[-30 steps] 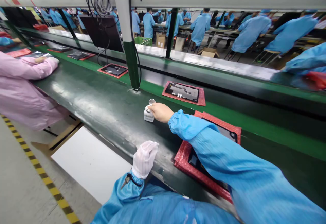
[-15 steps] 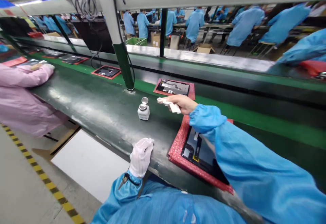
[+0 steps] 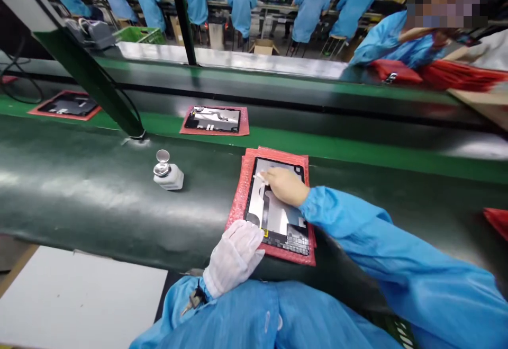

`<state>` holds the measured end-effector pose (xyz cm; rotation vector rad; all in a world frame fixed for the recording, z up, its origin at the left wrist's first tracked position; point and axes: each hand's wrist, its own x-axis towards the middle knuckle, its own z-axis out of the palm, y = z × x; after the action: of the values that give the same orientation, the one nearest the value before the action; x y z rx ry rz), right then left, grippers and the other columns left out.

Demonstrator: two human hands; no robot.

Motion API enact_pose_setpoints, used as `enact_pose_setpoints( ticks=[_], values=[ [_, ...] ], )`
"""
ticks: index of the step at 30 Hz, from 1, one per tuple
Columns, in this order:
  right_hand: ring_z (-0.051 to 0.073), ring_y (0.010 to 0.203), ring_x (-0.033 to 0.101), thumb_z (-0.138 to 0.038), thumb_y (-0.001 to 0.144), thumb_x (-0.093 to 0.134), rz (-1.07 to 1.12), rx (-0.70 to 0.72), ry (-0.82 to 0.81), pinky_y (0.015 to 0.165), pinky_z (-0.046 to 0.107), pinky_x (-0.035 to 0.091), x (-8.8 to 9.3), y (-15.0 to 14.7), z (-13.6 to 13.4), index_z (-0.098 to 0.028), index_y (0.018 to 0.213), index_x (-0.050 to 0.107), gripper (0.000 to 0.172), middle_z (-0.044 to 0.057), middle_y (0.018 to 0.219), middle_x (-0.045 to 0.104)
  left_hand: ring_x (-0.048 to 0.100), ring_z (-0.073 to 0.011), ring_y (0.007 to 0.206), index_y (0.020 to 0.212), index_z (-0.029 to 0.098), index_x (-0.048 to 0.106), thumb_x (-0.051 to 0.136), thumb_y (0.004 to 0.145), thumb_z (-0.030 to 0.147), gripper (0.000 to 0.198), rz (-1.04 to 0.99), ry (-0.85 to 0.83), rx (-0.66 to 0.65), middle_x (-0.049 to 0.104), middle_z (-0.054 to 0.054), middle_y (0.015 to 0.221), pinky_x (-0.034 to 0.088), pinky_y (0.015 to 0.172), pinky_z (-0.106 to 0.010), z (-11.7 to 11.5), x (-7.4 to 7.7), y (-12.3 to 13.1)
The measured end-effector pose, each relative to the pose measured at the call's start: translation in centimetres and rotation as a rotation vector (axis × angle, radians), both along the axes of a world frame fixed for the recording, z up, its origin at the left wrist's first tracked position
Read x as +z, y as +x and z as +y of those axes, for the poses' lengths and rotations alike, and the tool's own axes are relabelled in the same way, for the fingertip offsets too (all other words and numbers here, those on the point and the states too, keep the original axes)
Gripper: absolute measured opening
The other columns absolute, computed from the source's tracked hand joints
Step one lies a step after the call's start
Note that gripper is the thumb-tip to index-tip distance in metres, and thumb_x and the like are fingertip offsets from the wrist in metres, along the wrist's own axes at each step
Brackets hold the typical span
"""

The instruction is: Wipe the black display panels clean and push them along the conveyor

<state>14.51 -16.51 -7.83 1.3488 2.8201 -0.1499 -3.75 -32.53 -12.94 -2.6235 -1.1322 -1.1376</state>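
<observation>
A black-framed tablet screen panel (image 3: 293,216) with a grey, shiny face lies in front of me on red bubble-wrap pouches (image 3: 237,200). My bare right hand (image 3: 286,186) pinches a white wipe (image 3: 261,177) and rests it on the panel's upper left part. In a white glove, my left hand (image 3: 237,253) lies with flat fingers at the panel's lower left corner, by a piece of yellow tape (image 3: 265,233). To the left stands a white dispenser bottle (image 3: 170,177) with its metal lid flipped up.
Another panel (image 3: 216,119) on red wrap lies on the green strip beyond, and a further panel (image 3: 69,105) sits left of it. A green post (image 3: 95,84) rises from the bench. Across the line, a co-worker's blue sleeve (image 3: 381,39) is near red pouches (image 3: 456,75).
My right hand has moved with the wipe from near the bottle onto the panel. My left hand has come from the bench edge to the panel's corner. The view has turned right.
</observation>
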Motion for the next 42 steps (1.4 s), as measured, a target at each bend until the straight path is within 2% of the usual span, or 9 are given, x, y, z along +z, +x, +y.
enact_pose_setpoints(
  ticks=[3,8,13,20,25,29,34,38,42],
  values=[
    [0.022,0.089,0.061,-0.006,0.087,0.039,-0.034,0.002,-0.01,0.085,0.033,0.045,0.0,-0.2,0.4,-0.004,0.115,0.063,0.036,0.018,0.098,0.066,0.06,-0.0215,0.112,0.117,0.009,0.057,0.052,0.09,0.022,0.03,0.01,0.002,0.018,0.069,-0.011,0.109,0.045,0.106,-0.041,-0.4,-0.4,-0.2],
    [0.019,0.083,0.06,-0.007,0.088,0.038,0.077,0.265,-0.074,0.08,0.031,0.044,-0.7,0.3,-0.3,-0.009,0.118,0.061,0.038,0.013,0.09,0.066,0.061,-0.021,0.111,0.119,0.01,0.056,0.056,0.089,0.02,0.032,0.044,0.044,0.045,0.07,-0.01,0.108,0.046,0.105,-0.042,-0.6,-0.9,-0.2],
    [0.019,0.084,0.059,-0.003,0.084,0.041,-0.009,0.018,-0.076,0.081,0.03,0.043,0.3,-0.4,2.0,-0.006,0.102,0.065,0.031,0.015,0.092,0.066,0.061,-0.0226,0.112,0.12,0.009,0.056,0.057,0.088,0.018,0.033,0.07,0.035,0.053,0.069,-0.012,0.111,0.046,0.105,-0.044,-0.6,-1.1,-0.2],
    [0.021,0.084,0.06,-0.008,0.085,0.043,0.13,0.407,-0.132,0.078,0.035,0.049,-1.4,0.7,-5.7,-0.006,0.123,0.057,0.04,0.015,0.09,0.066,0.065,-0.0182,0.104,0.118,0.01,0.057,0.056,0.087,0.012,0.031,0.063,0.067,0.043,0.072,-0.008,0.102,0.042,0.109,-0.04,-0.5,-0.6,-0.2],
    [0.022,0.087,0.061,-0.006,0.084,0.04,0.14,0.139,-0.031,0.082,0.04,0.05,-1.5,2.5,-5.6,-0.005,0.123,0.057,0.043,0.018,0.097,0.066,0.065,-0.0192,0.106,0.128,0.012,0.052,0.053,0.089,0.011,0.039,0.076,0.005,0.014,0.071,-0.009,0.105,0.044,0.107,-0.04,-0.5,-0.4,-0.4],
    [0.021,0.085,0.06,-0.008,0.084,0.042,0.138,0.274,-0.098,0.078,0.036,0.05,-1.4,3.9,-6.7,-0.009,0.125,0.057,0.043,0.014,0.097,0.067,0.064,-0.0201,0.108,0.131,0.01,0.05,0.055,0.088,0.01,0.044,0.08,0.021,0.032,0.071,-0.01,0.107,0.043,0.108,-0.041,-0.8,-0.5,-0.6],
    [0.021,0.081,0.059,-0.006,0.083,0.041,0.049,-0.051,-0.041,0.079,0.037,0.048,-1.1,5.2,-7.2,-0.005,0.123,0.057,0.044,0.016,0.092,0.066,0.064,-0.0195,0.108,0.138,0.012,0.044,0.056,0.088,0.009,0.051,0.065,0.006,0.024,0.071,-0.009,0.109,0.043,0.109,-0.041,-1.0,-0.7,-0.7],
    [0.021,0.083,0.058,-0.006,0.083,0.042,0.069,0.156,-0.13,0.075,0.034,0.047,-0.8,4.9,-7.8,-0.011,0.127,0.056,0.047,0.014,0.094,0.066,0.063,-0.0193,0.11,0.137,0.009,0.045,0.057,0.087,0.006,0.051,0.076,0.001,0.021,0.071,-0.01,0.11,0.038,0.113,-0.041,-1.1,-1.0,-0.9],
    [0.023,0.085,0.059,-0.002,0.08,0.041,-0.056,-0.189,-0.094,0.08,0.037,0.046,0.1,5.4,-5.8,-0.003,0.124,0.057,0.047,0.019,0.099,0.066,0.063,-0.0198,0.111,0.14,0.01,0.042,0.056,0.088,0.007,0.054,0.093,-0.014,0.023,0.07,-0.01,0.112,0.038,0.112,-0.041,-1.1,-1.1,-1.0]
  ],
)
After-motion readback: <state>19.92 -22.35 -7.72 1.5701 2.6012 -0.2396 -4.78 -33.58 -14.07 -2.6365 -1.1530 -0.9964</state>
